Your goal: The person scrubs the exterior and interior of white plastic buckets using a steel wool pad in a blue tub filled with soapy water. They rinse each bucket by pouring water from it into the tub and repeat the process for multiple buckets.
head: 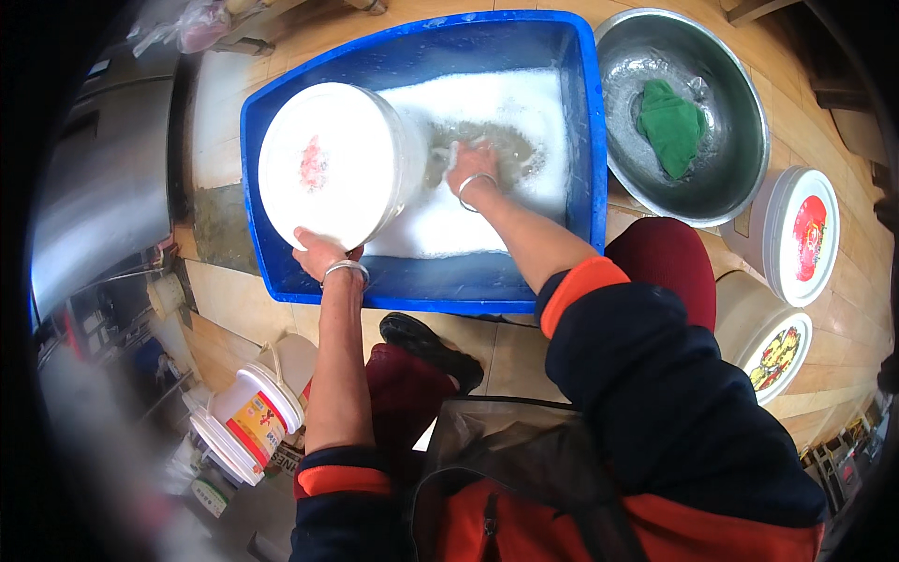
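Observation:
A large blue plastic tub (421,284) holds water covered with white suds (506,91). My left hand (322,253) grips the lower edge of a white lidded plastic bucket (351,154), tilted over the tub's left part, with a faded red print on its lid. At the middle of the tub, my right hand (472,161) is partly in the water where the foam is parted; its fingers are blurred and partly hidden, so whether they hold anything cannot be told. Right of the tub stands a wide metal basin (744,140) with a green cloth (671,126) inside.
Two lidded plastic buckets, one with a red print (811,235) and one with a coloured print (779,358), stand on the tiled floor at right. Stacked white buckets (246,421) are at lower left. A metal appliance (105,175) stands left of the tub.

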{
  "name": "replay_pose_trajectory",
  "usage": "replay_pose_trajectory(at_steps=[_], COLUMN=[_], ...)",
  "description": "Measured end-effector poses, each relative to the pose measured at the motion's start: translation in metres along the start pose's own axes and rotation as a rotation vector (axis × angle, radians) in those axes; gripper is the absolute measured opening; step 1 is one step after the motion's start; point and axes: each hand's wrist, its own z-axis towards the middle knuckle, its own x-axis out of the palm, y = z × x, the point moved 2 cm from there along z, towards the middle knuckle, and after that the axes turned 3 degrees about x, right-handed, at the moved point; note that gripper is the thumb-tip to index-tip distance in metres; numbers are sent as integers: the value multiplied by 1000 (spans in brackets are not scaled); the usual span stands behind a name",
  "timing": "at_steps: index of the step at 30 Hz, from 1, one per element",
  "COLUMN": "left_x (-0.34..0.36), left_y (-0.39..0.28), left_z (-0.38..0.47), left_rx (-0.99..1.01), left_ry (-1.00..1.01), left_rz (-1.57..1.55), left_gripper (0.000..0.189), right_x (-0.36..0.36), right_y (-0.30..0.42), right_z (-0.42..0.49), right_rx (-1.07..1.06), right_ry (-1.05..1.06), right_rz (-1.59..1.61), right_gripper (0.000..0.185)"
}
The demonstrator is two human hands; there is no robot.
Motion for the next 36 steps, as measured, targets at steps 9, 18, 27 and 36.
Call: replay_pose_trajectory(at_steps=[9,18,27,36], left_x=[-1,-1,2,6], left_y=[0,1,1,13], left_z=[-5,-4,-16,-40], left_rx=[2,50,22,-172], left_ry=[23,62,81,107], left_rz=[28,43,-59,-232], left_gripper=[61,63,57,63], right_x=[-55,-43,-46,46], right_y=[115,83,233,193], right_z=[-10,-127,-31,-96], right_rx=[-328,-722,-855,-1292], right_ry=[107,-102,-35,107], right_rz=[799,307,-679,-749], right_gripper=[40,47,52,55])
